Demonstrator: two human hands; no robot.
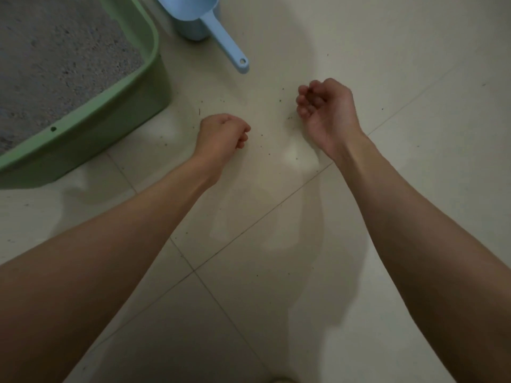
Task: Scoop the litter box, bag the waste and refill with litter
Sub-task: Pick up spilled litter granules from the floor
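A green litter box (138, 111) filled with grey litter (55, 64) stands on the floor at the upper left. A light blue scoop (221, 37) sits in a blue holder right of the box, its handle pointing toward me. My left hand (221, 134) hovers over the tiles near the box's corner, knuckles up and fingers curled under; nothing shows in it. My right hand (326, 111) is turned partly palm-up below the scoop handle, fingers loosely curled and nothing visible in it.
Small dark litter grains (261, 134) are scattered on the pale tiled floor (387, 64) between and around my hands. Bare tiles stretch to the right and toward me.
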